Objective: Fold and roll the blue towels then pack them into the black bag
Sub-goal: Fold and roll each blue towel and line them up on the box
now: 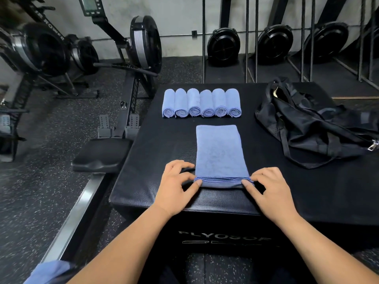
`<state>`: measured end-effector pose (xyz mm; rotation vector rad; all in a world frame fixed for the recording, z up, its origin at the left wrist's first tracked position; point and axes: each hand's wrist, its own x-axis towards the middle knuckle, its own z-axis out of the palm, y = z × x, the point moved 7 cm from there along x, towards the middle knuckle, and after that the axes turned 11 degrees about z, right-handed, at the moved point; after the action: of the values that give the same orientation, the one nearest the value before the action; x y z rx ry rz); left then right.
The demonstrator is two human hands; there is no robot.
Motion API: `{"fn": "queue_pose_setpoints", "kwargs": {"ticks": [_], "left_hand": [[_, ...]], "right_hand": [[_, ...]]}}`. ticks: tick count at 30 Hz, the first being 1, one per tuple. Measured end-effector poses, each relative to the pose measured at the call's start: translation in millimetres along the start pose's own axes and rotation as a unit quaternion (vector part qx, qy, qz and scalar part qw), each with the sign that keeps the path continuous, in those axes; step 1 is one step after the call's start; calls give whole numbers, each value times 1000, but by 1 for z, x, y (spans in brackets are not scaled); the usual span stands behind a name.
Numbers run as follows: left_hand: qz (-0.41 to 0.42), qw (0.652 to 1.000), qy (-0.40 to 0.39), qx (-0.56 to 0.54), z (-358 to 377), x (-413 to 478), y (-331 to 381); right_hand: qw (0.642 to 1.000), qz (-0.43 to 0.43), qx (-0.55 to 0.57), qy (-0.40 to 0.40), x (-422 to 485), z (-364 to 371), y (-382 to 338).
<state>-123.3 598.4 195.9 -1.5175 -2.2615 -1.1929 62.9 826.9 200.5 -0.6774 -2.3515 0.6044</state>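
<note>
A folded blue towel (219,152) lies as a long strip on the black plyo box (155,152), its near end turned up into a small first roll. My left hand (176,185) pinches the near left corner of that roll. My right hand (268,187) pinches the near right corner. Several rolled blue towels (202,103) lie side by side in a row at the back of the box. The black bag (307,124) lies slumped on the box at the right, its top open.
A rowing machine's seat (100,154) and rail (78,218) stand close to the box's left side. More rowers stand at the left and stored upright along the back wall. Another blue cloth (49,271) shows at the bottom left. The floor is speckled rubber.
</note>
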Motion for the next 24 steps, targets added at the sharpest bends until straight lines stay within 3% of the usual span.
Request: {"fn": "queue_pose_setpoints", "kwargs": {"ticks": [11,16,24], "left_hand": [[-52,999,7,3,0,5,-5],[-8,1000,8,-5,-3,3,4],[50,996,21,69,0,-1,13]], "right_hand": [[988,141,23,-61,11,2,12],[994,95,25,-53,7,2,9],[998,14,-53,11,-1,1,-2]]}}
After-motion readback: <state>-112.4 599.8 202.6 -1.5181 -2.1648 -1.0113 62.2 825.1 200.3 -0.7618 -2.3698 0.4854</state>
